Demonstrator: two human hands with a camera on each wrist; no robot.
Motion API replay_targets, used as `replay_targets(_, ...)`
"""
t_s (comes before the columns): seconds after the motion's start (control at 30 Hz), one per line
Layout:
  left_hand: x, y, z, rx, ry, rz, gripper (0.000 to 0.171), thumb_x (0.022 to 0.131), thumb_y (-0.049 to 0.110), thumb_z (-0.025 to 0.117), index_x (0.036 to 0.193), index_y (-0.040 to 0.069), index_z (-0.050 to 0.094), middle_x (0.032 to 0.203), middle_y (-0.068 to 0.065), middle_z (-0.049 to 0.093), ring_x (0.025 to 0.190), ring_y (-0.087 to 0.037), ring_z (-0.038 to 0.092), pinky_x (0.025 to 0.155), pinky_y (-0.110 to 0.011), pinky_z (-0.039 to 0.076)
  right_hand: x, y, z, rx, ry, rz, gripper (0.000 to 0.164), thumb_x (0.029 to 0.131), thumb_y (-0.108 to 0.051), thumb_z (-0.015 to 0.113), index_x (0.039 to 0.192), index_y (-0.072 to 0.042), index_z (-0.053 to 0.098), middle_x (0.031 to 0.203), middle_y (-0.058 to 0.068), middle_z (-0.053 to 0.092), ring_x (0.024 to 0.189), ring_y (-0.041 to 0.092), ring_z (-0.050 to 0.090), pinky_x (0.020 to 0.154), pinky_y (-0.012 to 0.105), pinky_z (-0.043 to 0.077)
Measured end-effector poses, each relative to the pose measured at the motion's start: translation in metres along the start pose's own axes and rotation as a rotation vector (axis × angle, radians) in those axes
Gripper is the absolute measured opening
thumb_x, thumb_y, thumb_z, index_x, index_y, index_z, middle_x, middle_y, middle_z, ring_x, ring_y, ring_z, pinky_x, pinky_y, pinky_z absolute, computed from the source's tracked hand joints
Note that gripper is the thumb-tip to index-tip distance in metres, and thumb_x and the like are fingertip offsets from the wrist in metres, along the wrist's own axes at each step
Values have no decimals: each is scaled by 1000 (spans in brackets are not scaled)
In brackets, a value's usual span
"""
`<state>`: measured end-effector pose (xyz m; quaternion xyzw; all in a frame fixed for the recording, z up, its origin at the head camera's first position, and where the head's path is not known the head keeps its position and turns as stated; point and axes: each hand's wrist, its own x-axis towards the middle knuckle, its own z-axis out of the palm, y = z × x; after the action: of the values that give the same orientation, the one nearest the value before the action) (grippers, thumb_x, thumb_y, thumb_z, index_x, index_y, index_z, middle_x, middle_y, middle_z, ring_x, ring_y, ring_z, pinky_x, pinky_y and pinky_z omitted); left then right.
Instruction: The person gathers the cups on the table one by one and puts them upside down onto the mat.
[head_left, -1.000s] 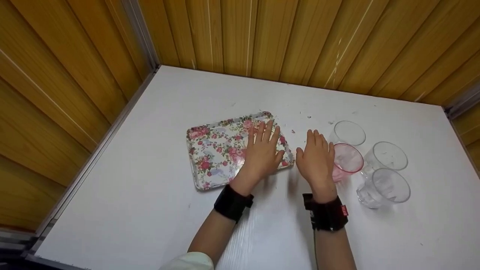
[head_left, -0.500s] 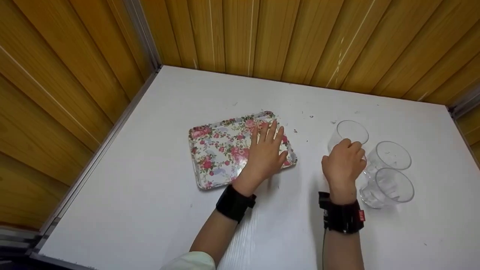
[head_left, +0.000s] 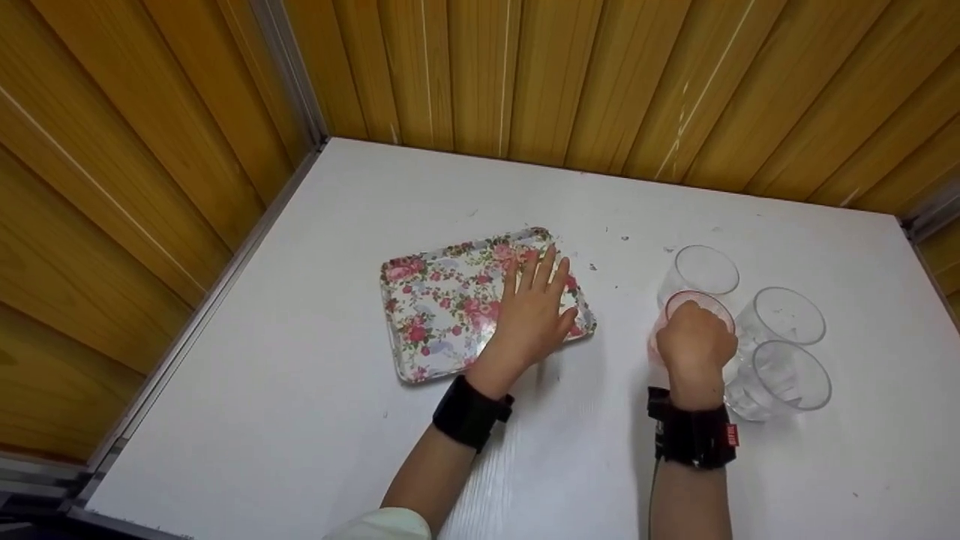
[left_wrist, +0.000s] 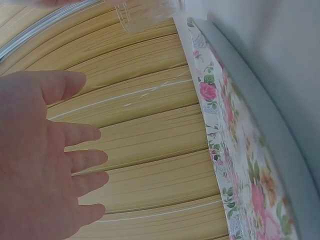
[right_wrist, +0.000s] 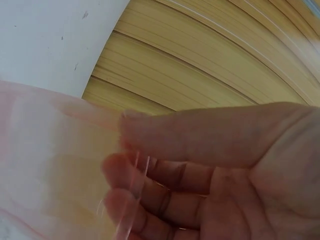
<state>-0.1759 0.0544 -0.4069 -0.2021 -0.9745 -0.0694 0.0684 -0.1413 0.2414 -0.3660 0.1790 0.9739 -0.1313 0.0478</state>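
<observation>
In the head view my left hand is spread flat with straight fingers over the right part of a floral rectangular tray. The left wrist view shows that palm hovering apart from the tray's patterned face. My right hand pinches the rim of a pink-tinted drinking glass, thumb on one side of the wall and fingers on the other. Seen from the right wrist, the fingertips show through the clear pink wall. The back of the hand hides much of this glass from the head view.
Close around the pink glass stand a clear glass behind it and two more clear glasses, one to its right and one nearer me. Wood-panelled walls bound the white table behind and at left.
My right hand has moved right from beside the pink glass, its straight fingers now curled at the rim. The left hand keeps its place over the tray.
</observation>
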Motion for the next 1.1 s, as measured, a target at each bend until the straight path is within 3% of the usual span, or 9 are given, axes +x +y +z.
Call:
replay_targets(0.23, -4, -1, 0, -3, -3, 6, 67, 92, 49, 41, 145, 15, 21, 153, -7, 13, 140, -26, 12, 113, -45, 8, 1, 2, 4, 11, -17, -14, 23, 80, -3, 43, 96, 6, 57, 100, 29, 59, 94, 44, 56, 66, 53, 47)
replay_targets(0.43, -5, -3, 0, 0, 23, 14, 67, 91, 48, 42, 145, 14, 23, 152, -7, 15, 139, -26, 14, 113, -46, 9, 2, 2, 4, 45, -55, -5, 25, 80, -5, 40, 94, 4, 58, 104, 32, 57, 96, 47, 54, 68, 57, 46)
replay_targets(0.7, -3, -3, -1, -12, 30, 15, 65, 92, 48, 42, 145, 14, 23, 152, -7, 14, 140, -26, 12, 113, -46, 8, 1, 1, 1, 98, 65, 5, 22, 84, -10, 42, 83, -1, 61, 97, 31, 59, 91, 49, 55, 62, 55, 45)
replay_targets(1.1, -3, -4, -2, -15, 25, 17, 67, 91, 47, 44, 145, 14, 24, 152, -8, 15, 139, -26, 14, 113, -46, 5, -3, -2, -3, 124, 128, -9, 28, 86, -11, 40, 95, -1, 65, 96, 27, 62, 84, 50, 56, 58, 55, 45)
